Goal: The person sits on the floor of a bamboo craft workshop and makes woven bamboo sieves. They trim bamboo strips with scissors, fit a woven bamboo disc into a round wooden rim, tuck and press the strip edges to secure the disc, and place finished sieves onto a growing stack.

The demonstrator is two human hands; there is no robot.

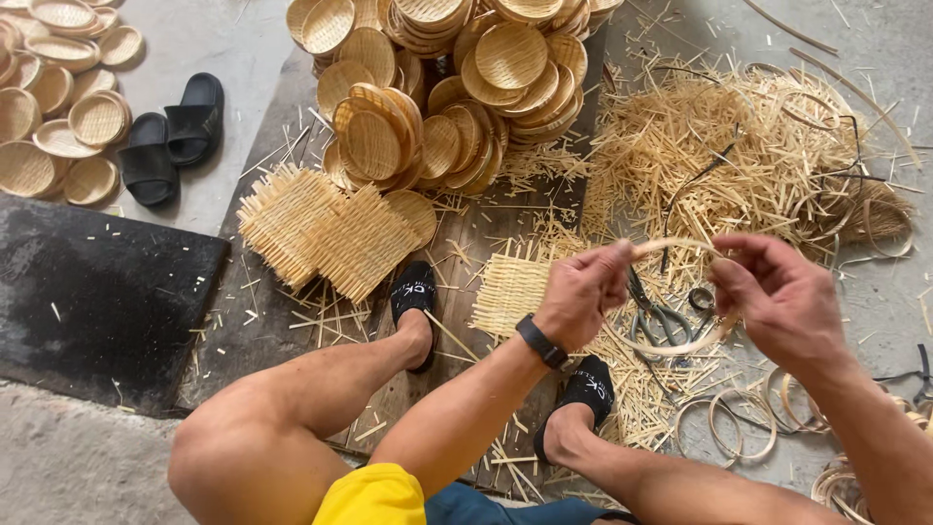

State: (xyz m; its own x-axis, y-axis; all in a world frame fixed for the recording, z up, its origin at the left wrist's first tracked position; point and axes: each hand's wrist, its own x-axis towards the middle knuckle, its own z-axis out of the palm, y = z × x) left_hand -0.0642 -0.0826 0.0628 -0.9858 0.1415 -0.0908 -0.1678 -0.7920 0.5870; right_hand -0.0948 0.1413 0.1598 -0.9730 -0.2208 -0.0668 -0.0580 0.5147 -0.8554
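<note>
Both my hands hold one thin bamboo ring (680, 347) in front of me. My left hand (581, 292), with a black wristband, pinches the strip's upper left part between thumb and fingers. My right hand (777, 297) grips the ring's right side where the strip ends meet. Below the ring, a pair of scissors (653, 316) lies on the ground among cut bamboo slivers. A square woven bamboo mat (510, 292) lies just left of my left hand, beside my feet in black slippers.
Stacks of finished small round woven baskets (457, 78) stand ahead, more (58, 107) at far left. Flat woven squares (326, 228) lie left of centre. A heap of bamboo offcuts (739, 146) fills the upper right. Loose bamboo rings (743, 423) lie at lower right. Black sandals (173, 136) and a dark mat (87, 292) lie left.
</note>
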